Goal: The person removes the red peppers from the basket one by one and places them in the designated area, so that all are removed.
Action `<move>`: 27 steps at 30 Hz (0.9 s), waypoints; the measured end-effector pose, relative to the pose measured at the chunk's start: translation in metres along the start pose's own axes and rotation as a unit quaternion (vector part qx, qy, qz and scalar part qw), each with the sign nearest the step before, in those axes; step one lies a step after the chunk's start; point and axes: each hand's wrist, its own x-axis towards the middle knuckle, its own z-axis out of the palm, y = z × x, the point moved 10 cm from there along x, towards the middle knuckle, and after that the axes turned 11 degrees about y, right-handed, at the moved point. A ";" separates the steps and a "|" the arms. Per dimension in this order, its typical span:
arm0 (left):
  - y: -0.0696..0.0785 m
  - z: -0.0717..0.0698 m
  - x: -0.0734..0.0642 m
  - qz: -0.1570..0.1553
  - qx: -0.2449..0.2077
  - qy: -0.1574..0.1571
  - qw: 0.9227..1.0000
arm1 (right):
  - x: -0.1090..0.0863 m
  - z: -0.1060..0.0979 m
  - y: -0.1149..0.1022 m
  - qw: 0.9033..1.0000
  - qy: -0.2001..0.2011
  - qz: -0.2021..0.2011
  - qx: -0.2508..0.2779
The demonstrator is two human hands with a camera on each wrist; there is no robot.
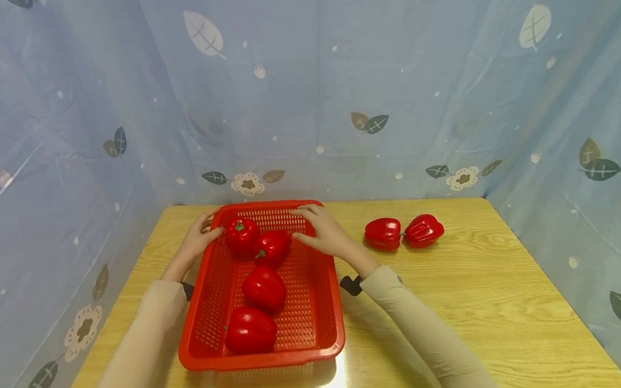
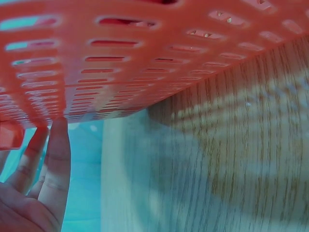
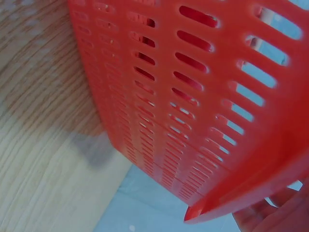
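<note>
A red plastic basket [image 1: 300,356] with slotted walls stands on the wooden table and holds several red bell peppers [image 1: 251,330]. At its far left corner my left hand [image 1: 197,238] grips the rim, thumb over the inner side. Its fingers [image 2: 57,164] reach up against the outside of the wall in the left wrist view. My right hand [image 1: 325,234] lies over the far right part of the rim, fingers and thumb spread above the inside. In the right wrist view only part of that hand shows, behind the rim.
Two more red bell peppers, one [image 1: 382,234] beside the other [image 1: 423,231], lie stem to stem on the table [image 1: 491,301] right of the basket. A blue patterned curtain [image 1: 325,97] hangs along the table's back and sides.
</note>
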 end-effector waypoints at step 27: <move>0.003 0.000 0.002 0.007 0.006 0.004 1.000 | 0.011 0.050 0.007 0.987 -0.153 0.038 -0.029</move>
